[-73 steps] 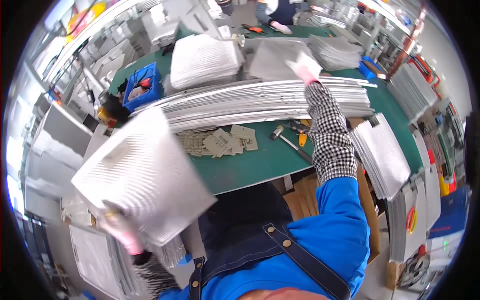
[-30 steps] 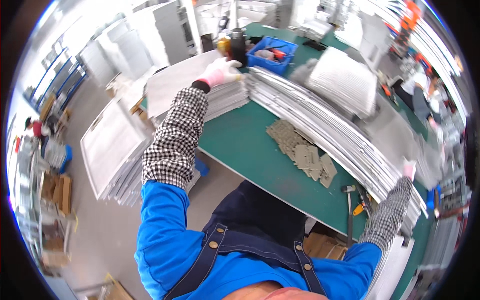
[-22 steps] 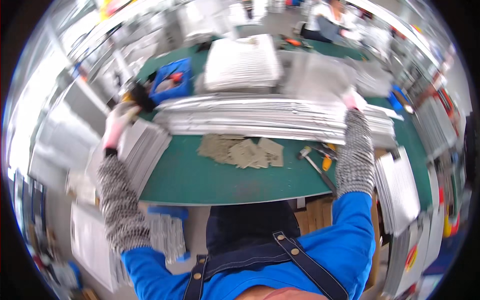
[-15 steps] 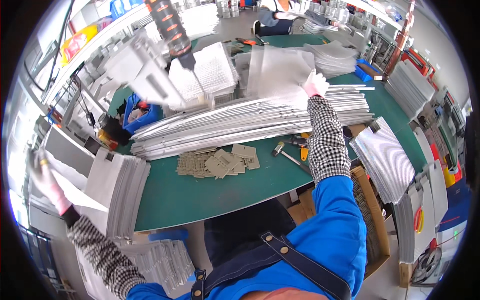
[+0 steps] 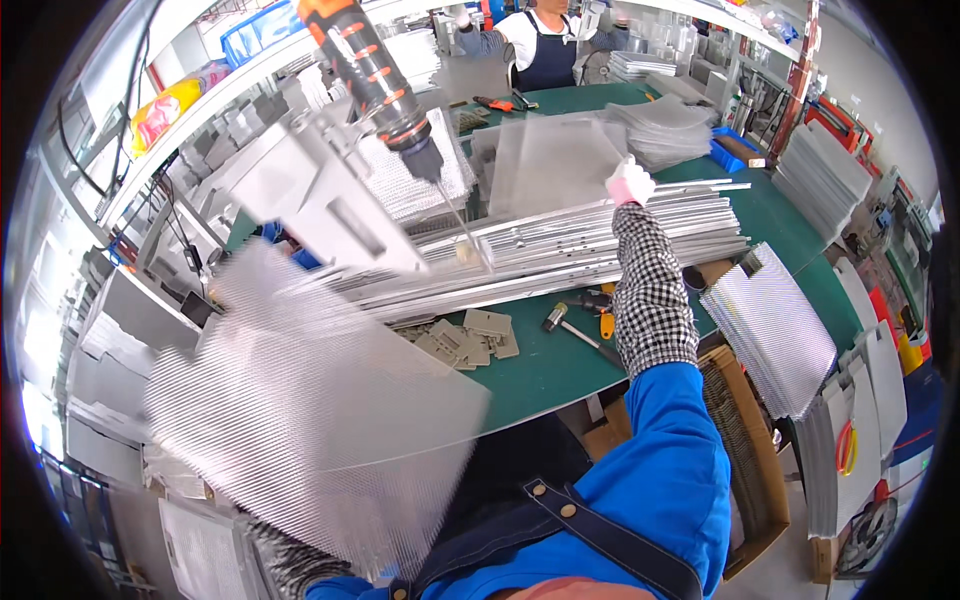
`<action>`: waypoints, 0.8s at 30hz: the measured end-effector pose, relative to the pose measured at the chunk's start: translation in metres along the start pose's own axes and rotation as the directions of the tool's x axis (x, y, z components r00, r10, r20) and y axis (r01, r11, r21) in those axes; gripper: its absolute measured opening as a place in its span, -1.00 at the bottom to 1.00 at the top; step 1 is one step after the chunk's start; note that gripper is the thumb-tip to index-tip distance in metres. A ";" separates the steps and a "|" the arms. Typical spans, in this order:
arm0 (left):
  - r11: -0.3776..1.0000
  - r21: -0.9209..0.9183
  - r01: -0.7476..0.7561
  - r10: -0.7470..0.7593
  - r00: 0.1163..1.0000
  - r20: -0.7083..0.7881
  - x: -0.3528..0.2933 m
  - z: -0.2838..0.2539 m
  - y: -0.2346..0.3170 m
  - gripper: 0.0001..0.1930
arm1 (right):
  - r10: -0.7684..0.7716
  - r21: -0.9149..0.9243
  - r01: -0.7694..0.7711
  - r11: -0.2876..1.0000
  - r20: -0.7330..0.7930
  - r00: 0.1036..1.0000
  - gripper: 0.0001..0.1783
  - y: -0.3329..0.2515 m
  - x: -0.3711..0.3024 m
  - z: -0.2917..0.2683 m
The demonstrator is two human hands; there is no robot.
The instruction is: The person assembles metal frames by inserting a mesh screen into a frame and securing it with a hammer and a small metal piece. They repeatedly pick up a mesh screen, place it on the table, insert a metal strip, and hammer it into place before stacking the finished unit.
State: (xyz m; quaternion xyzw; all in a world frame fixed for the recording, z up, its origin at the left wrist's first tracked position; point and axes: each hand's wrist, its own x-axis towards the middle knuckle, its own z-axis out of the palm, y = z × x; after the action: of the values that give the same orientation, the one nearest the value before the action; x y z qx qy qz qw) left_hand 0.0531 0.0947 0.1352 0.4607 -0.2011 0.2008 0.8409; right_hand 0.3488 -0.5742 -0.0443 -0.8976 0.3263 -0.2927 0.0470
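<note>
A large translucent ribbed sheet (image 5: 320,400) hangs in the air over the left half of the bench. My left sleeve (image 5: 290,560) runs up behind it, and the left hand is hidden there; nothing else visibly supports the sheet. Across the bench, my right hand (image 5: 630,183), in a whitish glove, has its fingers closed at the near right corner of a clear flat sheet (image 5: 555,165). Beneath that wrist lie long thin metal strips (image 5: 560,245), bundled across the bench.
A power screwdriver (image 5: 375,85) hangs beside a white bracket (image 5: 320,195). Grey plastic plates (image 5: 465,340) and a hammer (image 5: 575,330) lie on the green bench (image 5: 530,385). Ribbed sheets (image 5: 770,320) are stacked at right, near a cardboard box (image 5: 740,470). Another person (image 5: 545,45) stands opposite.
My left hand has moved from the far left side to behind the ribbed sheet, which has come into view over the bench. My right hand stays near the clear sheet's corner.
</note>
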 end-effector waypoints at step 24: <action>0.667 -0.407 0.624 -0.636 0.761 0.125 -0.070 -0.022 -0.263 -0.05 | -0.163 0.898 -0.404 -0.176 0.378 0.911 -0.63 0.079 -0.092 -0.109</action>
State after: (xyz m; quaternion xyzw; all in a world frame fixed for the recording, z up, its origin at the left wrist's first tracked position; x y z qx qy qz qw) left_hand 0.1352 -0.0275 -0.0954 0.3040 -0.0565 -0.1446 0.9399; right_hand 0.1869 -0.5681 -0.0218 -0.5382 0.0571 -0.2559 0.8010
